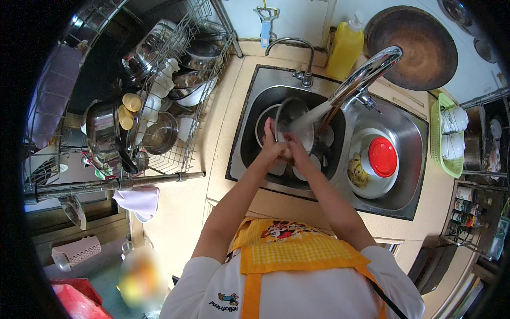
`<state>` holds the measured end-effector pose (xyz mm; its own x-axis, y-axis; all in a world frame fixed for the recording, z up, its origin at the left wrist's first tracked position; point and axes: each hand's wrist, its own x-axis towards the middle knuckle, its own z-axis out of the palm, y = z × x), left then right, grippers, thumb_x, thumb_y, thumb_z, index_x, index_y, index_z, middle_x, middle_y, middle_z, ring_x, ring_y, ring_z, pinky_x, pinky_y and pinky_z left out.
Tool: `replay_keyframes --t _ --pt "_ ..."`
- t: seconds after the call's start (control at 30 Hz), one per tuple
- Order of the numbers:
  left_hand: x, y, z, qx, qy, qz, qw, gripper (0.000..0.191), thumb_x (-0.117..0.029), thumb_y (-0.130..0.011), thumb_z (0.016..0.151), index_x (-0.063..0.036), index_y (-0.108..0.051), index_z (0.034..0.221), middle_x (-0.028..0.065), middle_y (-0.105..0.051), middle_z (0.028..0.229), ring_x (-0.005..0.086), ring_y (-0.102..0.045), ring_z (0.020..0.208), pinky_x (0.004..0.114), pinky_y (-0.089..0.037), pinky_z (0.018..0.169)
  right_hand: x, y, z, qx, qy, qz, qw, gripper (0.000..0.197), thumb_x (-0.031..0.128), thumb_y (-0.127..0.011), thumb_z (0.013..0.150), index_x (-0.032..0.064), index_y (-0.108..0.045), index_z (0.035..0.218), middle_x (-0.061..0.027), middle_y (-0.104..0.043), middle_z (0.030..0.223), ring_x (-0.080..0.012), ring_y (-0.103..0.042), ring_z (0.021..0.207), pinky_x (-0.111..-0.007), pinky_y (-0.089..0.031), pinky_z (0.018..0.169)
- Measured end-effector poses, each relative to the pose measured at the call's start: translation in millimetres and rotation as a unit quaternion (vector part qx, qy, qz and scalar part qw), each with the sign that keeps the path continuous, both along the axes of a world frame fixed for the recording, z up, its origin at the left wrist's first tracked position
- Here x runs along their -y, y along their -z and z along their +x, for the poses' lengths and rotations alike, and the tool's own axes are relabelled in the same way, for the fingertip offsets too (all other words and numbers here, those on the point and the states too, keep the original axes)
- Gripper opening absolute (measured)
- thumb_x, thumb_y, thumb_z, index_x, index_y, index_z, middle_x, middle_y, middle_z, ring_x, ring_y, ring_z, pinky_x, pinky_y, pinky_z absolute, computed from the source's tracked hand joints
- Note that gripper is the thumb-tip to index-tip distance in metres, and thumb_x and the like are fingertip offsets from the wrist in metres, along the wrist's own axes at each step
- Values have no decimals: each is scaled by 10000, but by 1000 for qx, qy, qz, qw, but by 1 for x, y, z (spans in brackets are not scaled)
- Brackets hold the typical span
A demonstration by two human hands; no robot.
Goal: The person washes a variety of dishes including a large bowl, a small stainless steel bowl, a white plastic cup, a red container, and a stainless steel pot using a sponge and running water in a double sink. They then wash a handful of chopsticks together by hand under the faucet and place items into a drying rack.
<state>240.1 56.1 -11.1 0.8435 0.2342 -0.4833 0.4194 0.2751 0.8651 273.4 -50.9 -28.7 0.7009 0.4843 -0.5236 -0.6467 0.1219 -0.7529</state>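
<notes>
Over the left basin of a steel double sink (402,201), my left hand (273,145) grips the rim of a round metal bowl (293,109), which is tilted. My right hand (297,149) is against the bowl's lower side, blurred; whether it grips the bowl or something small is unclear. Water streams from the large chrome faucet (366,75) into the bowl. Under the hands, other dishes lie in the basin, partly hidden. In the right basin a white basin (372,191) holds a red-lidded container (383,157) and a yellowish scrubbing pad (357,172).
A smaller faucet (306,77) and a yellow soap bottle (344,50) stand behind the sink. A wok (412,48) leans at the back right. Right of the sink sits a green basket (436,149) with bowls. A wire dish rack (187,153) full of pots is on the left.
</notes>
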Motion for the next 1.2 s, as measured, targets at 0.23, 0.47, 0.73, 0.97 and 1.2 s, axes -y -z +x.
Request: replay_keyframes --t 0.23,0.47,0.73,0.97,1.2 --pt "21 -39 -2 -48 -3 -100 994 927 7 -493 638 -349 15 1327 127 -285 1255 296 -473 944 494 -498 635 1 -5 81 438 -8 -307 845 404 111 -545 710 55 -456 1101 -184 -444 1092 -328 -429 1035 -392 -339 889" --pt "10 27 5 153 17 194 969 896 31 -474 640 -171 20 1360 155 -289 1263 249 -449 959 330 -442 677 18 72 24 442 -23 -381 812 513 134 -555 743 49 -375 1215 -205 -416 1146 -294 -418 1062 -379 -331 887" --pt "21 8 1 95 29 127 987 910 -27 -503 615 -178 11 1351 191 -183 1331 322 -360 1004 323 -311 749 -6 16 70 334 -44 -14 941 402 117 -565 722 46 -410 1087 -161 -449 1013 -261 -441 957 -363 -349 817" --pt "40 -34 -3 137 26 313 939 884 36 -491 607 -128 -50 1356 213 -240 1248 306 -360 1036 336 -337 863 34 82 60 571 -14 -504 647 552 186 -597 718 35 -376 1201 -197 -398 1152 -345 -391 1061 -434 -306 898" --pt "31 -6 -19 201 -1 384 901 878 51 -541 612 -70 -70 1343 237 -265 1174 358 -322 1076 371 -255 951 12 -4 13 -140 5 250 958 540 403 -370 880 69 -285 1295 -125 -366 1272 -268 -369 1153 -398 -303 950"
